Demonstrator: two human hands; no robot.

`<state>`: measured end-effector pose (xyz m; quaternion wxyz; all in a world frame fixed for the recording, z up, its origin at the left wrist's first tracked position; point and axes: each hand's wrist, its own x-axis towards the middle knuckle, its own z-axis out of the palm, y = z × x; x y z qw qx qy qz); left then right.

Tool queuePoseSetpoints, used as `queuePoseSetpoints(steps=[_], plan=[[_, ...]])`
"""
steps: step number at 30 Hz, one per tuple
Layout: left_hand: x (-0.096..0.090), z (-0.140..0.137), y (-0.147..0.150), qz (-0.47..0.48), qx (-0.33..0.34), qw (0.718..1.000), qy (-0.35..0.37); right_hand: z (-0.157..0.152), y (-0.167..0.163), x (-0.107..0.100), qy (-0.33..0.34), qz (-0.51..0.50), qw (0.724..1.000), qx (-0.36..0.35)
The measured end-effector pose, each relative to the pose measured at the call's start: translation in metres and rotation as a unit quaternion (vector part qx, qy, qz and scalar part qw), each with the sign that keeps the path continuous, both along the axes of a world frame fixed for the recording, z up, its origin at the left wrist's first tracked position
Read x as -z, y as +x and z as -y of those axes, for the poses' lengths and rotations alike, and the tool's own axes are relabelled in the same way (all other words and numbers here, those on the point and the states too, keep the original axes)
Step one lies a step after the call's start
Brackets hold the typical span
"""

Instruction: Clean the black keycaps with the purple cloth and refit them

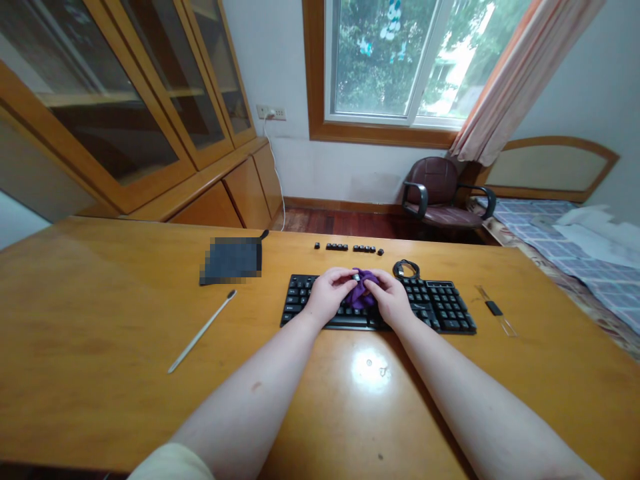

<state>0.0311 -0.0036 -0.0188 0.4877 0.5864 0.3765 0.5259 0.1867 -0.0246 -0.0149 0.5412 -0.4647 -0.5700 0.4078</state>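
Note:
Over the middle of a black keyboard [440,310], my two hands meet around a crumpled purple cloth [363,297]. My left hand [327,293] is closed, its thumb and fingers pinching a small piece, which looks like a keycap [356,277], against the cloth. Bunched in the closed fingers of my right hand [393,297] is the cloth itself. Both hands hide part of the keys beneath them. Behind the keyboard, several loose black keycaps [365,249] lie in a row near the far edge of the desk.
A coiled cable [406,269] lies behind the keyboard. To the right is a wire keycap puller [495,309]; to the left, a long-handled brush [203,331] and a dark pouch [233,259]. Beyond the wooden desk [100,320] stands an armchair [435,190].

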Motion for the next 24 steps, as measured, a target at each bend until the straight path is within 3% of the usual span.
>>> queuePoseSetpoints(steps=[6, 12, 19, 24], plan=[[0.0021, -0.0003, 0.0042, 0.059, 0.016, 0.996, -0.066, -0.002, 0.0023, 0.0009, 0.06, 0.072, 0.996, 0.007], [0.0018, 0.0021, 0.0025, -0.041, -0.04, 0.998, 0.029, -0.0026, 0.0027, 0.0044, 0.054, 0.091, 0.994, 0.025], [0.0016, 0.0007, 0.0051, 0.043, 0.0, 0.996, -0.079, 0.0005, 0.0009, 0.0005, 0.026, 0.074, 0.996, 0.04], [0.0019, 0.0009, 0.0069, 0.05, 0.005, 0.994, -0.093, 0.0011, 0.0026, 0.0017, 0.022, 0.095, 0.993, 0.062]])
